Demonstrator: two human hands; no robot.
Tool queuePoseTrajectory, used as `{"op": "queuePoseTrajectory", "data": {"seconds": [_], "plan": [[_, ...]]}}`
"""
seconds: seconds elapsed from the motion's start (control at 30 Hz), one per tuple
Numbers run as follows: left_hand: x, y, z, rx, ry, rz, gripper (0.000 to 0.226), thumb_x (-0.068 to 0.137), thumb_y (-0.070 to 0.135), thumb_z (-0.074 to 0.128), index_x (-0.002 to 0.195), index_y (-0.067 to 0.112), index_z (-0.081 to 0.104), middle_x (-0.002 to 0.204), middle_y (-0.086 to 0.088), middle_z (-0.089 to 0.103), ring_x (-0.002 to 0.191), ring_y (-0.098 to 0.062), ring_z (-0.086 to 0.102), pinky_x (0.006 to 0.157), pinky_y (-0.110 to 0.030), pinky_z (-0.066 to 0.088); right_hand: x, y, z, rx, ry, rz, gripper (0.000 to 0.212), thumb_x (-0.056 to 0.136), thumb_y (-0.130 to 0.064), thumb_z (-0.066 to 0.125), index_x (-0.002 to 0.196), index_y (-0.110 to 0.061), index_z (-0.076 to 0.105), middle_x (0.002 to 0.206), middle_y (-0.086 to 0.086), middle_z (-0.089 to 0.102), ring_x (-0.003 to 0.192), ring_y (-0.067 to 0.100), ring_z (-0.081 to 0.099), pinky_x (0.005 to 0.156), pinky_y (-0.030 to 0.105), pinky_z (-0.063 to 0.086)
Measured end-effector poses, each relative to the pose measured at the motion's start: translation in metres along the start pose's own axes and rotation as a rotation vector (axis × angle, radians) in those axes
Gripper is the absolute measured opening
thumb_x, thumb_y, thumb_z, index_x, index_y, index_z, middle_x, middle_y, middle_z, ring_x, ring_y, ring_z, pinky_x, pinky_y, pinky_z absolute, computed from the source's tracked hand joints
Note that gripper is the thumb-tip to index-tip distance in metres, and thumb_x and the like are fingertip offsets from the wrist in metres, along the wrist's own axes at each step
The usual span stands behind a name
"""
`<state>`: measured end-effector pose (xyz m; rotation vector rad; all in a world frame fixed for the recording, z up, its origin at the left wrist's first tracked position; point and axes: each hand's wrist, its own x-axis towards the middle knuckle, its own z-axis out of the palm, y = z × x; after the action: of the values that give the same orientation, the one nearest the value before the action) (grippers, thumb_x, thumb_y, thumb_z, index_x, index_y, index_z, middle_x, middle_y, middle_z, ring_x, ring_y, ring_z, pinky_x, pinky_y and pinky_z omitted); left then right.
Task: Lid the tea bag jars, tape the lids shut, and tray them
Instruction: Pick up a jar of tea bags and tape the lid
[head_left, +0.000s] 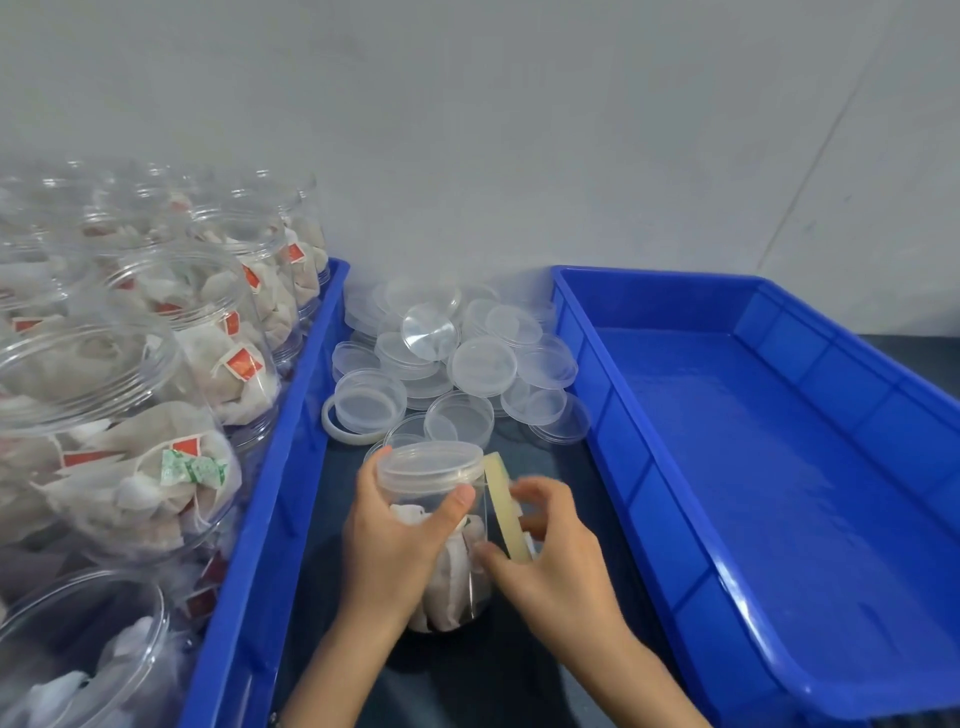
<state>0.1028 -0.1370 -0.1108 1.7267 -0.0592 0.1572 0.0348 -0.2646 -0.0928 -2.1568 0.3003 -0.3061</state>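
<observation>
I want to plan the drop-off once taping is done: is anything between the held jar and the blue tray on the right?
Nothing visible blocks it. The lidded clear plastic jar, gripped by the left hand, sits just left of the empty blue plastic tray; only the right hand, holding the yellowish tape roll, lies between.

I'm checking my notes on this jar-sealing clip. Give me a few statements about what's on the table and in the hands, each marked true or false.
1. The left hand grips the jar near its lid. True.
2. The right hand holds scissors. False: it holds a roll of tape.
3. The right blue tray already holds taped jars. False: none are in it.
4. Loose clear lids lie piled between the two trays. True.
5. The jars in the left tray contain tea bags. True.
</observation>
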Motion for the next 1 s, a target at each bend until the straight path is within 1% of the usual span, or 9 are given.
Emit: {"op": "queuePoseTrajectory", "data": {"seconds": [0.1, 0.17, 0.27, 0.37, 0.6, 0.73, 0.83, 0.9, 1.0], "plan": [[-0.001, 0.0, 0.001, -0.019, -0.015, 0.029, 0.075, 0.058, 0.048, 0.083, 0.119, 0.037, 0.042, 0.107, 0.021, 0.056, 0.103, -0.006, 0.055, 0.079, -0.013, 0.039, -0.002, 0.009, -0.002, 0.007, 0.058, 0.099, 0.036, 0.062, -0.061, 0.062, 0.074, -0.029, 0.049, 0.064, -0.015, 0.061, 0.056, 0.001, 0.053, 0.055, 0.023, 0.043], [-0.001, 0.002, 0.001, -0.037, -0.024, 0.025, 0.084, 0.048, 0.06, 0.075, 0.121, 0.036, 0.042, 0.109, 0.02, 0.056, 0.105, -0.006, 0.055, 0.085, -0.02, 0.041, 0.0, 0.005, -0.014, 0.011, 0.075, 0.072, 0.045, 0.06, -0.06, 0.066, 0.064, -0.019, 0.05, 0.05, -0.008, 0.051, 0.049, 0.006, 0.043, 0.053, 0.03, 0.038], [0.002, 0.002, -0.003, -0.074, -0.065, 0.015, 0.092, 0.042, 0.064, 0.07, 0.124, 0.031, 0.043, 0.112, 0.018, 0.057, 0.108, -0.009, 0.056, 0.092, -0.027, 0.044, 0.002, -0.008, -0.043, -0.266, 0.12, -0.053, 0.063, 0.051, -0.08, 0.053, 0.059, -0.017, 0.051, 0.049, -0.008, 0.049, 0.048, 0.008, 0.042, 0.049, 0.021, 0.032], [0.001, 0.003, -0.004, -0.085, -0.111, 0.022, 0.105, 0.041, 0.063, 0.072, 0.131, 0.017, 0.044, 0.119, 0.005, 0.059, 0.114, -0.013, 0.055, 0.099, -0.035, 0.043, 0.0, -0.019, -0.063, -0.46, 0.183, -0.177, 0.066, 0.05, -0.085, 0.037, 0.058, -0.021, 0.051, 0.046, -0.008, 0.047, 0.05, 0.007, 0.045, 0.049, 0.017, 0.03], [0.004, 0.006, -0.007, -0.127, -0.156, 0.032, 0.085, 0.052, 0.036, 0.077, 0.129, 0.015, 0.05, 0.116, 0.004, 0.062, 0.112, -0.012, 0.057, 0.097, -0.028, 0.044, 0.016, -0.01, -0.062, -0.462, 0.255, -0.145, 0.051, 0.078, -0.056, 0.007, 0.069, -0.023, 0.045, 0.048, -0.004, 0.04, 0.05, 0.013, 0.04, 0.055, 0.032, 0.035], [-0.001, 0.015, -0.01, -0.214, -0.217, 0.018, 0.075, 0.043, 0.045, 0.082, 0.111, 0.029, 0.057, 0.102, 0.011, 0.07, 0.103, -0.002, 0.062, 0.086, -0.014, 0.046, 0.035, 0.003, -0.057, -0.491, 0.268, -0.06, 0.02, 0.094, -0.024, 0.027, 0.088, -0.022, 0.046, 0.059, -0.002, 0.051, 0.052, 0.015, 0.043, 0.05, 0.027, 0.029], [-0.005, 0.025, -0.014, -0.31, -0.261, 0.012, 0.086, 0.031, 0.062, 0.083, 0.106, 0.029, 0.058, 0.1, 0.018, 0.07, 0.096, 0.003, 0.063, 0.076, -0.008, 0.046, 0.045, 0.006, -0.057, -0.495, 0.26, -0.027, 0.015, 0.092, -0.016, 0.03, 0.091, -0.024, 0.043, 0.054, -0.005, 0.045, 0.048, 0.011, 0.038, 0.046, 0.028, 0.022], [-0.005, 0.03, -0.016, -0.351, -0.284, 0.001, 0.098, 0.028, 0.071, 0.081, 0.111, 0.024, 0.058, 0.102, 0.015, 0.071, 0.098, -0.001, 0.064, 0.078, -0.012, 0.049, 0.049, 0.005, -0.057, -0.484, 0.264, -0.031, 0.016, 0.091, -0.016, 0.03, 0.092, -0.022, 0.045, 0.054, -0.005, 0.045, 0.048, 0.013, 0.038, 0.046, 0.029, 0.023], [-0.003, 0.033, -0.017, -0.395, -0.365, -0.038, 0.109, 0.026, 0.07, 0.082, 0.118, 0.017, 0.057, 0.106, 0.003, 0.071, 0.105, -0.016, 0.065, 0.092, -0.034, 0.051, 0.055, 0.001, -0.055, -0.467, 0.257, -0.03, 0.017, 0.092, -0.017, 0.03, 0.095, -0.02, 0.046, 0.056, -0.003, 0.048, 0.049, 0.014, 0.04, 0.047, 0.029, 0.027]]}}
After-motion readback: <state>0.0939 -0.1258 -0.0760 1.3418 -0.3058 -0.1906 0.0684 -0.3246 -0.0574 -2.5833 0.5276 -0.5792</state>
